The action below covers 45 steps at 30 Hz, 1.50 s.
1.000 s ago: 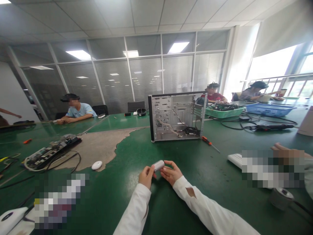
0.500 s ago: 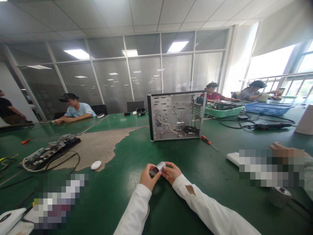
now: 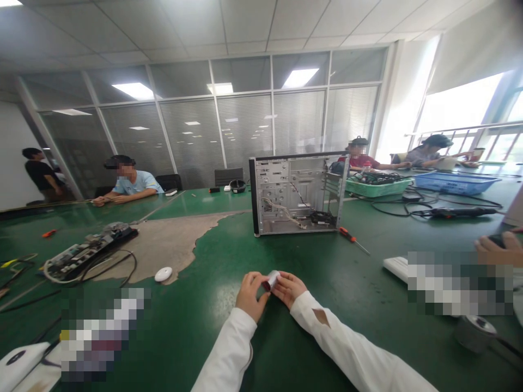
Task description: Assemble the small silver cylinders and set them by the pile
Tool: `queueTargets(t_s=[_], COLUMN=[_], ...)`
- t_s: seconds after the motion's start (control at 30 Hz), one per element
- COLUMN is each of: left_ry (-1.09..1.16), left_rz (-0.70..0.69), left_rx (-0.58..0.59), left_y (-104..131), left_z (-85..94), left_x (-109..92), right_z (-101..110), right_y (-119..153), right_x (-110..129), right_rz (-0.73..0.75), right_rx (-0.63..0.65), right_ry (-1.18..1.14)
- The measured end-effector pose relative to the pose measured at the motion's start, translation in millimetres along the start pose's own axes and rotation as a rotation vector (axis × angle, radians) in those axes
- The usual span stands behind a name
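Observation:
A small silvery cylinder (image 3: pixel 273 279) with a dark reddish end is held over the green table (image 3: pixel 229 256). My left hand (image 3: pixel 251 295) has its fingers closed on the cylinder's left end. From the right, my right hand (image 3: pixel 289 288) grips the other end with thumb and fingers. Beyond my hands an open computer case (image 3: pixel 300 196) stands upright, with cables inside. An orange-handled screwdriver (image 3: pixel 353 239) lies by the case's lower right corner.
At the left are a circuit board assembly (image 3: pixel 92 250) with cables and a round white object (image 3: pixel 163 274). Green (image 3: pixel 378 186) and blue (image 3: pixel 455 183) baskets stand back right. A co-worker's hand (image 3: pixel 500 249) is at the right edge, near a metal cylinder (image 3: pixel 475 333).
My left fingers have shifted on the cylinder, which is slightly more tilted. The co-worker's hand at the right has moved and now holds something dark. The whole view has shifted slightly.

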<state>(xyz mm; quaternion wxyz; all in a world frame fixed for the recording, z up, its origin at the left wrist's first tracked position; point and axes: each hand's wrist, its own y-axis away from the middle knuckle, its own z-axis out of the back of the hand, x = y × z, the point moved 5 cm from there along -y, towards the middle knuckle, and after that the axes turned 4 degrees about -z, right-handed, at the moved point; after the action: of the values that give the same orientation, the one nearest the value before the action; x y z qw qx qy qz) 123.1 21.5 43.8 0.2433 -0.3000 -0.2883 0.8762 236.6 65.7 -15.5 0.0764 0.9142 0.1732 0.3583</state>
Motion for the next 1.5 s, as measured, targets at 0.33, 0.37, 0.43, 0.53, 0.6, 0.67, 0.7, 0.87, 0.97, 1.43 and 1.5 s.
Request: queueTargets(t_s=[0.33,0.37,0.43,0.53,0.6,0.67,0.7,0.87,0.97,1.43,1.5], left_ry=[-0.040,-0.036,-0.012,0.050,0.086,0.108,0.114,0.114,0.107,0.145,0.147], left_rz=[-0.126,-0.118,-0.092,-0.043,-0.017,0.000,0.006,0.025,0.034,0.071,0.090], left_rx=[-0.019,-0.022,-0.030,-0.055,-0.081,-0.102,-0.109,-0.112,-0.112,-0.117,-0.116], left_y=[-0.6,-0.8,-1.2,-2.3,-3.5,-4.7,-5.2,-5.2,-3.7,-5.4,-5.2], left_z=[3.0,3.9,5.3,6.7,7.8,9.0,9.6,12.1,12.5,11.0,11.2], left_x=[-11.1,-12.0,-13.1,-14.7,-16.8,-19.7,-21.2,-23.8,-21.3,-22.1,-21.0], right_z=[-0.1,-0.3,-1.0,-4.2,-7.2,-9.3,-9.6,-8.2,-7.9,-11.5,-11.3], right_y=[0.6,0.3,0.1,2.3,4.9,7.2,8.0,8.1,7.6,10.6,10.3], right_x=[-0.9,-1.8,-4.2,-8.8,-11.7,-13.7,-14.3,-15.3,-15.0,-13.2,-14.9], right_rz=[-0.053,-0.066,-0.099,-0.167,-0.214,-0.247,-0.255,-0.253,-0.239,-0.258,-0.279], right_rx=[0.012,0.022,0.040,0.080,0.119,0.149,0.156,0.151,0.147,0.137,0.134], right_ry=[0.053,0.060,0.073,0.095,0.110,0.120,0.124,0.124,0.109,0.094,0.108])
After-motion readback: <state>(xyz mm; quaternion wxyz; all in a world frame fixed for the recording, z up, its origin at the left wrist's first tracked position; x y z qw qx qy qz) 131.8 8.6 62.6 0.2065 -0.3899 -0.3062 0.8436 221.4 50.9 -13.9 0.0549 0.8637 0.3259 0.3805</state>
